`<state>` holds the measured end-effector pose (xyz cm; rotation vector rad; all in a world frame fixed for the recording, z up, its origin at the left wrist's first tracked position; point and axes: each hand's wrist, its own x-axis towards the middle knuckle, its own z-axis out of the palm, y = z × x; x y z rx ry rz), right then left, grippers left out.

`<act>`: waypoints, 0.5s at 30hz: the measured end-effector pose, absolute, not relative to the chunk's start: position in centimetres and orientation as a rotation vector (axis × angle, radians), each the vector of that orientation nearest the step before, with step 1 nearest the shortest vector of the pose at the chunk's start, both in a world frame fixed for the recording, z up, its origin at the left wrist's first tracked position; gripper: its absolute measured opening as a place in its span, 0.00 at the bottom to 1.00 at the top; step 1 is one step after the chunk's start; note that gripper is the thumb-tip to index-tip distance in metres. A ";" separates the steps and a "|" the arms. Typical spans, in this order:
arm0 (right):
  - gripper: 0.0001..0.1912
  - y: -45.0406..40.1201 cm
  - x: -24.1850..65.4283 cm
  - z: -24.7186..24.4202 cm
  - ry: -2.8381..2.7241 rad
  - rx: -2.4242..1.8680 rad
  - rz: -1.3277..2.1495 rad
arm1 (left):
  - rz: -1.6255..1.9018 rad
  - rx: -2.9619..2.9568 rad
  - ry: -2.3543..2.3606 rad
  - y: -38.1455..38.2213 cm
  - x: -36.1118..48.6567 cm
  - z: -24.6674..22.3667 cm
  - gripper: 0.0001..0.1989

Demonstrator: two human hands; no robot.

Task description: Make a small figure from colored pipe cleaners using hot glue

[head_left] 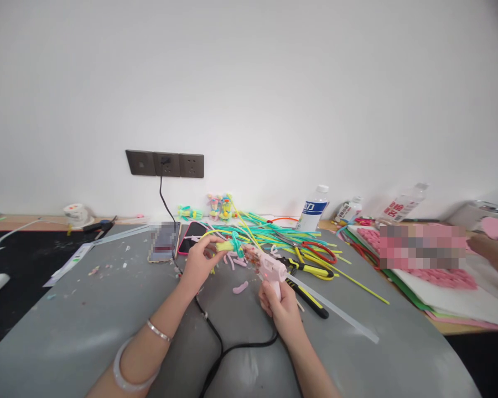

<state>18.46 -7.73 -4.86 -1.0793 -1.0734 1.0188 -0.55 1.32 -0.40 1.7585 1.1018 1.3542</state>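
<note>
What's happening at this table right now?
A person's right hand grips a pink glue gun, a clear stick jutting from its back. The left hand holds a small yellow-and-teal fuzzy piece close to the gun's front; contact is hard to tell. Loose fuzzy stems lie behind. Another person's hand shows at far right.

Seen from the middle of the worktop [120, 298], no full word can be read. Toward one o'clock, a white-capped bottle [313, 207] bears large white lettering on a blue band, partly turned away. At two o'clock, a clear bottle [403, 205] carries bold red characters, tilted and illegible; a smaller bottle [349, 211] shows dark, unreadable print.
</note>
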 end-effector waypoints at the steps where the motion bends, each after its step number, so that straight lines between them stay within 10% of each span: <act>1: 0.24 -7.8 18.5 -4.9 -1.073 -1.088 0.992 | 1.349 1.760 1.105 1.3 -0.5 -0.4 0.10; 15: 0.27 -5.0 14.7 4.3 -1.264 -0.882 0.969 | 1.130 1.750 1.175 2.0 -0.7 -1.7 0.12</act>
